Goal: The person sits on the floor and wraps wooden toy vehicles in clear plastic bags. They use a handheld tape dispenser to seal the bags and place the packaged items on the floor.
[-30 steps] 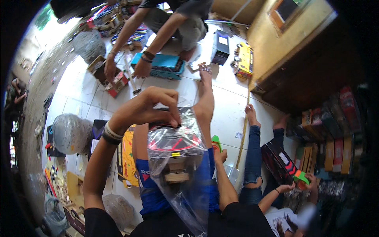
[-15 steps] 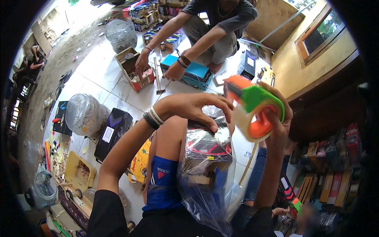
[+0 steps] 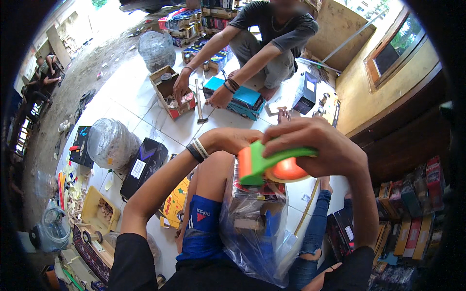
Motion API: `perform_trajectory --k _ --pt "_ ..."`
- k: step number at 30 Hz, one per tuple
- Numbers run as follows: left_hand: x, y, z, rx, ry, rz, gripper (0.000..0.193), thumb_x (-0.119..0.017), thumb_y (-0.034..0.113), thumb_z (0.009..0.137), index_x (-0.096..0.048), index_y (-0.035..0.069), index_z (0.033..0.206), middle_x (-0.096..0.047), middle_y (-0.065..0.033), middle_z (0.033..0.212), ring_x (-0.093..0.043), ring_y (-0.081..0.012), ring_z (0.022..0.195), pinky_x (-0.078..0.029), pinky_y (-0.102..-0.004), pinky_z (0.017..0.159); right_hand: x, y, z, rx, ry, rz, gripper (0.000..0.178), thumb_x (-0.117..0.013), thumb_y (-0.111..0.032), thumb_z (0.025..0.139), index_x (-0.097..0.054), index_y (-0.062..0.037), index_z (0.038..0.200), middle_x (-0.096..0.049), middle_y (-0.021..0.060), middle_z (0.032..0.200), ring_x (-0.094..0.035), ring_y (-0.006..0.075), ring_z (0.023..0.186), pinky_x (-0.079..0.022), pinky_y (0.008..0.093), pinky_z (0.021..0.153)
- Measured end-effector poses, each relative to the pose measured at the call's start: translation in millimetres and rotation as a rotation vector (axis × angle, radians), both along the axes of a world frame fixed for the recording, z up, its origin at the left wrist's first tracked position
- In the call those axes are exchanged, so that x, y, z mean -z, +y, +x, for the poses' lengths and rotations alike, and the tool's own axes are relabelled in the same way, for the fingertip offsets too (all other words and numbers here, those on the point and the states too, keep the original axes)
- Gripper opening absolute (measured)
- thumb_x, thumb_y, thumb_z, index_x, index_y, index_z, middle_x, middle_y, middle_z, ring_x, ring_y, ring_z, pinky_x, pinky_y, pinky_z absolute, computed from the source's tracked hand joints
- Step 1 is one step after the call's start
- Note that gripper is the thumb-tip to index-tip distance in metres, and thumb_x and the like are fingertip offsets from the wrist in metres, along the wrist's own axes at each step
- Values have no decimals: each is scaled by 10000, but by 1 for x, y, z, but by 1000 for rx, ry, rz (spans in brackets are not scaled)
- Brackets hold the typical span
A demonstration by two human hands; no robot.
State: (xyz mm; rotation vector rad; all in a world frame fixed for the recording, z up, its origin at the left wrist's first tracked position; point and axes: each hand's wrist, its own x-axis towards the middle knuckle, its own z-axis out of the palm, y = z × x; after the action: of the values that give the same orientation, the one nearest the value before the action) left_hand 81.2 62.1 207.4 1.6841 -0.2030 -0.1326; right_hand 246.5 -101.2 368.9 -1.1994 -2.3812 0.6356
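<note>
My right hand (image 3: 323, 145) grips a green and orange tape dispenser (image 3: 257, 174) and holds it over a boxy item (image 3: 248, 220) between my legs. Clear plastic film (image 3: 255, 259) is wrapped loosely round this item; dark and red printing and bare wood show through. My left hand (image 3: 235, 140) is at the item's far end, just behind the dispenser. Its fingers are mostly hidden by the dispenser, so I cannot see how they are closed.
Opposite me, a person crouches by an open box (image 3: 170, 94), a hammer (image 3: 199, 104) and a turquoise toy vehicle (image 3: 238, 99). To my left are a black box (image 3: 141, 167), a plastic-wrapped bundle (image 3: 111, 143) and a yellow tub (image 3: 99, 211). Packed boxes (image 3: 412, 228) stand at right.
My right hand has swung the tape dispenser left and toward me, over the item's far end. My left hand's fingers, visible before on the plastic, are now mostly behind it.
</note>
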Motion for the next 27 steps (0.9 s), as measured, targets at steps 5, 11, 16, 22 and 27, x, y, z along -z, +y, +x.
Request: perform_trajectory --k 5,11,16,22,27 --pt "2 -13 13 52 -128 -38 551 -640 387 1048 -580 -14 1421 -684 -47 1305 -583 -89 1148 -473 -281 1014 4 -35 27 130 0 -24 489 -654 82 628 -821 -120 1041 -761 110 1186 -755 312 1039 -565 416 893" --pt "-6 -12 16 112 1 32 568 -617 379 1063 -552 -16 1466 -653 -114 1377 -573 -158 1245 -446 -329 1091 6 -57 41 203 -3 -37 513 -664 108 657 -804 -113 1098 -751 94 1217 -734 324 1063 -551 411 918" --pt "-13 -13 9 53 -113 39 544 -604 373 1070 -564 -15 1450 -666 -100 1333 -585 -149 1190 -471 -330 1045 -10 -56 33 163 -73 89 483 -712 77 659 -812 -128 1084 -756 72 1215 -741 305 1036 -558 406 875" --pt "-50 3 21 -97 -200 247 510 -571 441 1085 -703 -26 1242 -761 -79 1085 -645 -131 1026 -509 -316 938 -59 -38 8 36 -233 54 480 -715 64 666 -801 -125 1100 -762 63 1202 -741 304 1014 -581 427 871" --pt "-80 6 24 214 -110 654 428 -664 406 991 -707 6 1137 -755 -109 914 -676 -163 830 -525 -339 741 -76 -19 -9 -60 -285 62 533 -698 108 590 -818 -83 1073 -780 116 1150 -769 326 989 -620 409 849"
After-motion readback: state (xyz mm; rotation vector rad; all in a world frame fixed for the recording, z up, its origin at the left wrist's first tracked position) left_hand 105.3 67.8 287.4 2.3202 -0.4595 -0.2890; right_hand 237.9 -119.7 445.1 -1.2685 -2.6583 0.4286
